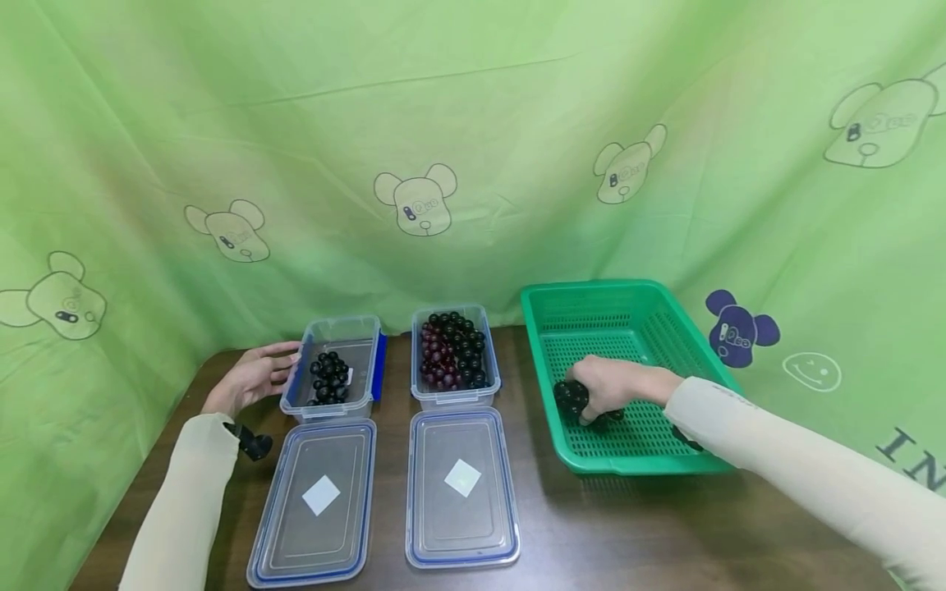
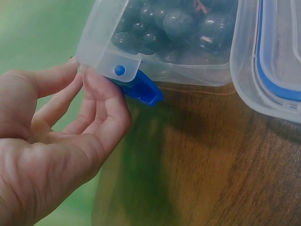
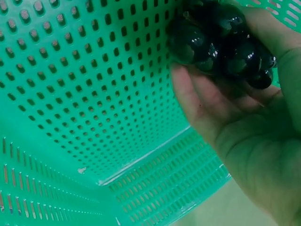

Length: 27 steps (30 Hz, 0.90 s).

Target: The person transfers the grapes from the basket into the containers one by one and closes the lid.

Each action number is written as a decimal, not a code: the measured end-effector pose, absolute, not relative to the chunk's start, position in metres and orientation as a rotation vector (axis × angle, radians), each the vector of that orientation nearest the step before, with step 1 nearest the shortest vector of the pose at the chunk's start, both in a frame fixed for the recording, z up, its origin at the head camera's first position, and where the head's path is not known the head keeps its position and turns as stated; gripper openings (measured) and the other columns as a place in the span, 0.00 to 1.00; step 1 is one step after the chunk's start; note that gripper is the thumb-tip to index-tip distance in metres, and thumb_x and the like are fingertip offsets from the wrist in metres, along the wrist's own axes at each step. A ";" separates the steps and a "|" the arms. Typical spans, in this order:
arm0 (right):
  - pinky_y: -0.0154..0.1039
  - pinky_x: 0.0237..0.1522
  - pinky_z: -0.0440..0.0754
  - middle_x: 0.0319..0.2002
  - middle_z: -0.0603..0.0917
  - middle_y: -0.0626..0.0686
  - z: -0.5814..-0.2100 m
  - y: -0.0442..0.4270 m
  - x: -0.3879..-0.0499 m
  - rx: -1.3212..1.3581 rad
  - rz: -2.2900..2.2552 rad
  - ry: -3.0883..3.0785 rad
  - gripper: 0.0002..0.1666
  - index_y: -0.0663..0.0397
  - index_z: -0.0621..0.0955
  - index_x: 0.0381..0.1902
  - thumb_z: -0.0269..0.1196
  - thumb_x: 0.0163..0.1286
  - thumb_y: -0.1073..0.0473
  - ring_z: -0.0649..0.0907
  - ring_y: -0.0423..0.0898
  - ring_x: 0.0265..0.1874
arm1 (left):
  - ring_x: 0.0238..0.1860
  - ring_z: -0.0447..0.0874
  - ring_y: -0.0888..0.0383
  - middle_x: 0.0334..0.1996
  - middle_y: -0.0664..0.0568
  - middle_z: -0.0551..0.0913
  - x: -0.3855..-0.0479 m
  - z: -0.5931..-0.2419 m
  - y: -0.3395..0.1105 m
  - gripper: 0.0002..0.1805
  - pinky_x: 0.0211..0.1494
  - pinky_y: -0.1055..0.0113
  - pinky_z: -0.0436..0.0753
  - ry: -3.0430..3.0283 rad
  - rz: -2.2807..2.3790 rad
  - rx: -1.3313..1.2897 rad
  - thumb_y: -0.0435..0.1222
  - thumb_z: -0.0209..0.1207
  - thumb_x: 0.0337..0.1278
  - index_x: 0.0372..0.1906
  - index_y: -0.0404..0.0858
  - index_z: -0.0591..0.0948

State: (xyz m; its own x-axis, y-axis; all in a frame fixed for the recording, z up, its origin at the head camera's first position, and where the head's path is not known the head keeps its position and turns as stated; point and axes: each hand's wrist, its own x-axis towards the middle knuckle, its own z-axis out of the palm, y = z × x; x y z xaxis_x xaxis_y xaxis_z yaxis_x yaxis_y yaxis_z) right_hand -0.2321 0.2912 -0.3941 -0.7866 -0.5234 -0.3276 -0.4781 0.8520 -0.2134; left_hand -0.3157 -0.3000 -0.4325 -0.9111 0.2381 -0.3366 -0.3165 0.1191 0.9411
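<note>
the right hand (image 1: 609, 386) curls its fingers about a cluster of glossy dark grapes (image 3: 235, 47), thumb on one side and fingertips beneath, as seen in the right wrist view. the cluster lies low inside the green basket (image 1: 643, 465), near its left wall; whether it is clear of the perforated floor cannot be told. the left hand (image 1: 259, 376), its fingers loosely extended and gripping no fruit, touches the outer left side of the left container (image 1: 328, 413), beside a hanging blue latch (image 2: 143, 89). within that container a smaller cluster of dark grapes (image 1: 328, 373) occupies the front part, leaving bare floor behind it. just to the right stands the right container (image 1: 454, 396), well filled with red and black grapes (image 1: 452, 349). in front of the containers, the left lid (image 1: 318, 533) and right lid (image 1: 461, 533) lie flat on the brown desk (image 1: 576, 533), each bearing a pale square label. the step in hand appears to be gathering grapes from the basket; the next move probably calls for a lift above the rim and a leftward carry toward the left container, the grip kept gentle lest berries drop.
</note>
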 end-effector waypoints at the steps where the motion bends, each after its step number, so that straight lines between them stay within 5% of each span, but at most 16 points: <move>1: 0.57 0.59 0.88 0.63 0.82 0.71 -0.394 0.292 -0.233 -0.745 -0.169 2.653 0.44 0.75 0.77 0.65 0.80 0.59 0.53 0.84 0.66 0.61 | 0.24 0.68 0.66 0.27 0.63 0.79 -0.316 -0.432 -0.300 0.35 0.34 0.69 0.79 1.994 1.845 -0.074 0.36 0.53 0.82 0.84 0.37 0.57; 13: 0.47 0.50 0.91 0.61 0.85 0.66 -0.388 0.307 -0.234 -0.790 -0.278 2.691 0.37 0.67 0.81 0.63 0.80 0.59 0.58 0.88 0.56 0.54 | 0.24 0.67 0.65 0.27 0.62 0.78 -0.316 -0.434 -0.301 0.34 0.34 0.69 0.77 1.985 1.853 -0.085 0.36 0.53 0.82 0.84 0.38 0.57; 17: 0.37 0.37 0.85 0.59 0.86 0.64 -0.383 0.313 -0.231 -0.769 -0.378 2.704 0.36 0.66 0.82 0.63 0.80 0.59 0.58 0.84 0.42 0.34 | 0.26 0.71 0.66 0.29 0.63 0.80 -0.315 -0.435 -0.301 0.34 0.35 0.69 0.80 1.997 1.845 -0.077 0.36 0.54 0.81 0.84 0.38 0.58; 21: 0.32 0.26 0.73 0.47 0.89 0.57 -0.377 0.316 -0.228 -0.740 -0.463 2.703 0.37 0.65 0.81 0.64 0.79 0.59 0.58 0.71 0.36 0.19 | 0.29 0.77 0.67 0.31 0.63 0.84 -0.314 -0.435 -0.301 0.34 0.38 0.69 0.84 2.004 1.837 -0.074 0.36 0.54 0.81 0.83 0.37 0.59; 27: 0.31 0.25 0.68 0.25 0.76 0.43 -0.364 0.316 -0.225 -0.741 -0.500 2.752 0.38 0.60 0.81 0.65 0.80 0.59 0.54 0.66 0.35 0.18 | 0.28 0.74 0.66 0.30 0.63 0.82 -0.315 -0.433 -0.301 0.35 0.37 0.69 0.82 1.996 1.845 -0.061 0.36 0.54 0.81 0.84 0.37 0.57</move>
State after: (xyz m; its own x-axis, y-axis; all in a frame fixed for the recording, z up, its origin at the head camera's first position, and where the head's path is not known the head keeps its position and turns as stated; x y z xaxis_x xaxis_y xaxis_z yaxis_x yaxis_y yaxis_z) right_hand -0.2250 0.3162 -0.3640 -0.8401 -0.5223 -0.1465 -0.4373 0.8119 -0.3868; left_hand -0.3146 -0.3008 -0.4331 -0.9110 0.2472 -0.3300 -0.3097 0.1182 0.9435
